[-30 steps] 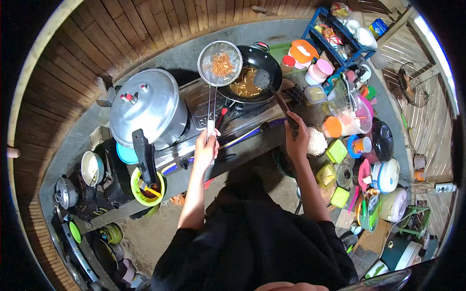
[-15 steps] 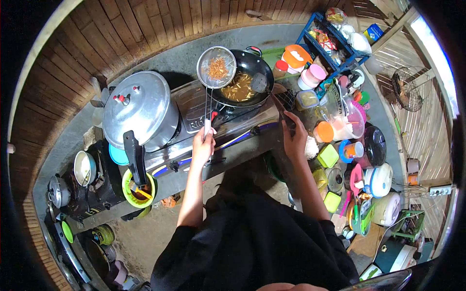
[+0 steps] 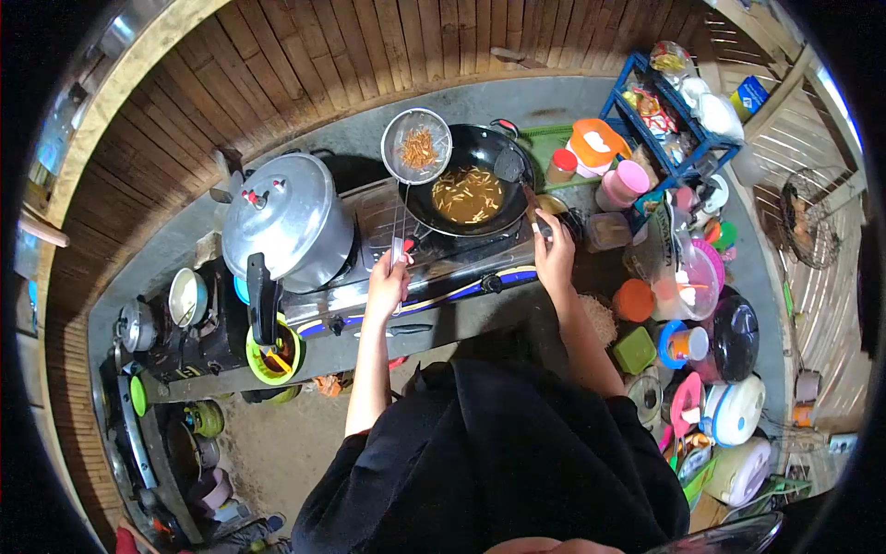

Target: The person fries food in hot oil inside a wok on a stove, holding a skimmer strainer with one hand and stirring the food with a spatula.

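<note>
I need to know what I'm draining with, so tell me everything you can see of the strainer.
The strainer has a round, fine mesh bowl, apparently metal, with a rim. Thin golden-brown strips lie in its middle. A long, thin, metallic-looking handle runs down to a pale grip, held by the left hand. The bowl overlaps the wok's left side in view; whether they touch, I can't tell.
</note>
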The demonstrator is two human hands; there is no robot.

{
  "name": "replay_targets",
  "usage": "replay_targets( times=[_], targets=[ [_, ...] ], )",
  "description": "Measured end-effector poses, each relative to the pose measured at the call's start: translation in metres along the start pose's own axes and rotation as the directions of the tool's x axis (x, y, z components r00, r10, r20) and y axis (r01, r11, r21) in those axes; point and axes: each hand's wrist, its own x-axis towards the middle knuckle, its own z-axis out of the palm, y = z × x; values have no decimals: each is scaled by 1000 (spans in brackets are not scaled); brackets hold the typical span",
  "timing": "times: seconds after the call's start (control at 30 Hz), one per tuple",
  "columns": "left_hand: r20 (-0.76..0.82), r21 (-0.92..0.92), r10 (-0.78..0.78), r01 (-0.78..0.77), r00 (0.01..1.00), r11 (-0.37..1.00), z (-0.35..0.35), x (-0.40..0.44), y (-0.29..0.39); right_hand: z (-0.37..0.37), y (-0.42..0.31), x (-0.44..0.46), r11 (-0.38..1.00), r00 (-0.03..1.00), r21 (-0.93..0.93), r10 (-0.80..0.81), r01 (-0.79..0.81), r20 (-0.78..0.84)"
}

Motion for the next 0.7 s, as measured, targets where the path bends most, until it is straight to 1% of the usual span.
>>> replay_targets(
  times=[0.17, 0.23, 0.27, 0.33, 0.37, 0.43, 0.5, 0.57, 0.63, 0.7],
  targets=[
    [-15, 31, -16, 16, 1000, 999, 14, -4, 12, 12, 15, 0, 991, 1000, 128, -26, 28, -16],
    [-26, -46, -49, 48, 998, 998, 18, -6, 14, 7, 2, 1, 969, 995, 228, 92, -97, 31],
    [-11, -42, -39, 38, 999, 998, 17, -5, 14, 7, 5, 0, 966, 994, 233, 105, -110, 34],
    [-27, -29, -54, 53, 998, 998, 19, -7, 16, 7, 8, -1, 980, 999, 199, 20, -14, -28],
    [-42, -27, -61, 60, 997, 998, 21, -8, 17, 5, 11, 0, 979, 999, 201, 29, -24, -24],
    [-51, -48, -80, 78, 995, 996, 24, -10, 18, 1, 14, 9, 986, 998, 155, -63, 64, -12],
    [-79, -26, -85, 83, 993, 996, 26, -10, 20, 1, 21, 15, 984, 998, 167, -62, 60, 4],
    [-68, -17, -88, 87, 994, 996, 26, -10, 20, -1, 22, 20, 991, 997, 122, -61, 54, 48],
    [-69, -29, -110, 108, 992, 994, 26, -10, 19, -3, 17, 22, 988, 997, 145, -55, 47, 53],
    [-65, -18, -113, 112, 991, 994, 26, -9, 21, -7, 7, 20, 986, 992, 161, -66, 48, 109]
  ],
)
